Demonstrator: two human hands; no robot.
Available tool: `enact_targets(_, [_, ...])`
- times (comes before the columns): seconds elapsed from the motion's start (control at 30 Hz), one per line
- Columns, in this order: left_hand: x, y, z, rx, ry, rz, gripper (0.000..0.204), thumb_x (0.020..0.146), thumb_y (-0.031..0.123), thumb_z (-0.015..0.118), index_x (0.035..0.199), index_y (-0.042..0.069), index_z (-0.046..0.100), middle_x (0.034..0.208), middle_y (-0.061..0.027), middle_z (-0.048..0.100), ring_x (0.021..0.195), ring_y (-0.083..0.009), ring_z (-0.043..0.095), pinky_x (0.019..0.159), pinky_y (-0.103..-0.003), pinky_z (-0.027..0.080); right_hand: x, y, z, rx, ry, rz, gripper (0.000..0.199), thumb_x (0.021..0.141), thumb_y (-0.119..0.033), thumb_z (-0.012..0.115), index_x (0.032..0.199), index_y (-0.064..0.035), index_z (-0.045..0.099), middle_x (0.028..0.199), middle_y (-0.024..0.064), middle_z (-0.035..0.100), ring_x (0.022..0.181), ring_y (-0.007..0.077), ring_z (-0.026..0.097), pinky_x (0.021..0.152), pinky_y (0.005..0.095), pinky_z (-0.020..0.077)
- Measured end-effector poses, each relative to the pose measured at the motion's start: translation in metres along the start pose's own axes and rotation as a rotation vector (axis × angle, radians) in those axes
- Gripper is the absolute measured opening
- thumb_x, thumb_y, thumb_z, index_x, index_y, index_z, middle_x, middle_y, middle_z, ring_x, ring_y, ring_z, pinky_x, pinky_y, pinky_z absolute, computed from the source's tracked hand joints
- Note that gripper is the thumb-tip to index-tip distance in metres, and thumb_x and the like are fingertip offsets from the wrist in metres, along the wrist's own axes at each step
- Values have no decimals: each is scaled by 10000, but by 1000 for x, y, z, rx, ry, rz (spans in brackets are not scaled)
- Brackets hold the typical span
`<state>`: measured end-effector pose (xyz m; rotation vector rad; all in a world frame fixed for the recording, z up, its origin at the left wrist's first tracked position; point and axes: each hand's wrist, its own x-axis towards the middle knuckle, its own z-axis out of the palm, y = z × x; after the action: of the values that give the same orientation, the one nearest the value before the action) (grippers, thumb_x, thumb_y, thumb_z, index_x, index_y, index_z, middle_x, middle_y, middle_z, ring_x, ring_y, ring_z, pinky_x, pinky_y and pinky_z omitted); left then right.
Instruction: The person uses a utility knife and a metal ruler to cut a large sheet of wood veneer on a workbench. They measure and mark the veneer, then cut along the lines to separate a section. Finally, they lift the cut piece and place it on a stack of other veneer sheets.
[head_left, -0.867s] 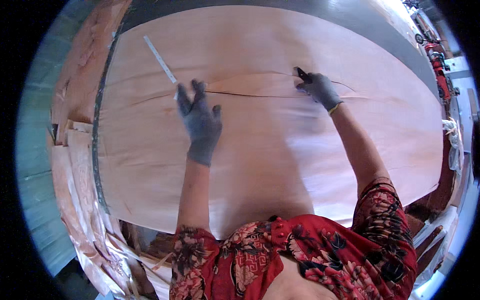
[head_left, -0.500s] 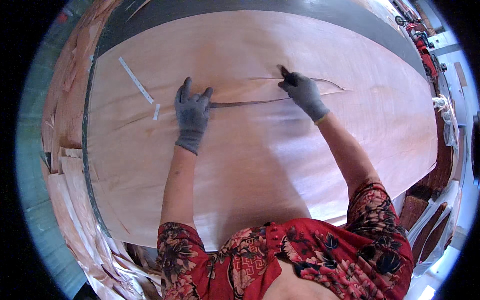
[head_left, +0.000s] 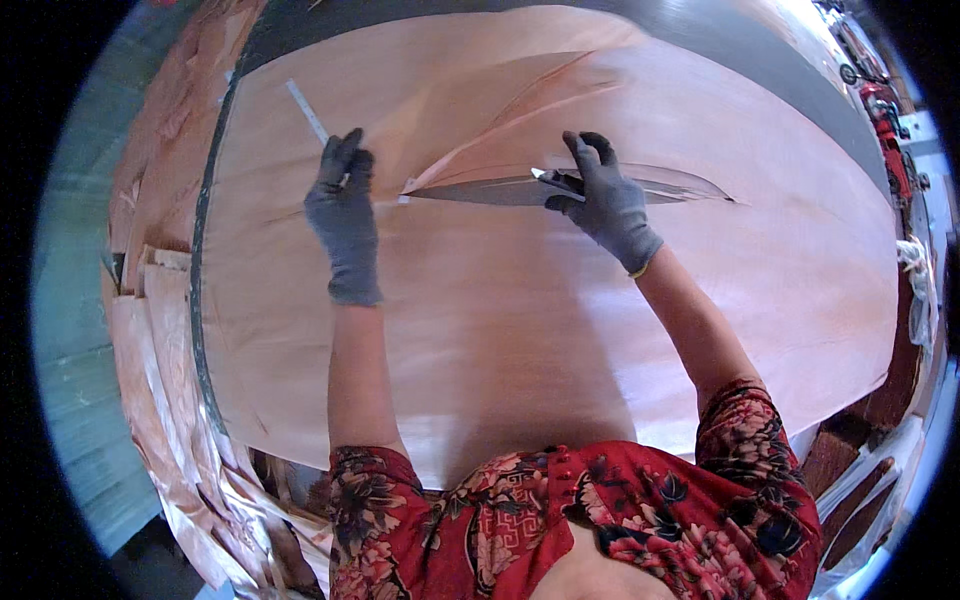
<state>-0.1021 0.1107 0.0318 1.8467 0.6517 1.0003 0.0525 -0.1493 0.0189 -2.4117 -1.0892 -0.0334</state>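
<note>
A broad sheet of thin tan wood veneer [head_left: 480,300] lies before me, with a long slit [head_left: 480,191] that gapes and shows a dark grey layer beneath. Beyond the slit the veneer is raised in a slanting crease. My right hand [head_left: 605,205], in a grey glove, grips a small dark utility knife [head_left: 560,180] over the slit, its pale tip toward the left. My left hand [head_left: 343,220], also gloved, has its fingers bent together at the lower end of a white tape strip [head_left: 307,110]; a white bit shows between them. Another white piece [head_left: 406,188] sits at the slit's left end.
A dark grey border [head_left: 380,38] runs along the far side of the veneer. Torn veneer scraps [head_left: 150,340] are heaped at the left. Clear plastic wrapping [head_left: 870,500] and brown stacked material lie at the right. Red machinery [head_left: 885,130] stands at the far right.
My left hand has left the slit and moved left to the tape. The slit gapes wider, and a crease has risen beyond it. My right hand has turned, showing the knife's tip.
</note>
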Motion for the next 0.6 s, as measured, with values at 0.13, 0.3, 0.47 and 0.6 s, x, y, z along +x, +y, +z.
enact_targets(0.13, [5,-10,-33,35,155,-72,327,874,107,590,1171,-28,579,1164,-121,616,1206,-230,465,940,-312,401,9,-25,13,-37,-291,-307,477,800,-394,634,1181,-123,536,1205,147,524,888,349,624,716,443,521])
enact_targets(0.3, [-19,-67,-24,779,116,223,744,830,245,651,1396,-23,251,1290,-174,516,1369,-376,183,1065,-430,256,42,-66,35,-36,-201,-287,515,826,-401,619,1270,-174,490,1345,165,427,900,374,625,761,422,517])
enact_targets(0.47, [-33,-92,0,1024,-100,147,832,829,491,549,1418,12,207,1445,-189,298,1359,-408,176,1074,-487,205,78,-65,58,-101,-316,-281,290,854,-304,566,1077,-119,570,1305,179,456,903,365,625,751,427,513])
enact_targets(0.6, [-28,-71,2,1109,-210,70,713,842,516,508,1360,43,378,1427,-201,312,1328,-390,253,1059,-503,221,70,-68,55,-227,-286,-346,173,824,-230,549,952,-115,575,1000,143,587,807,323,639,637,436,514])
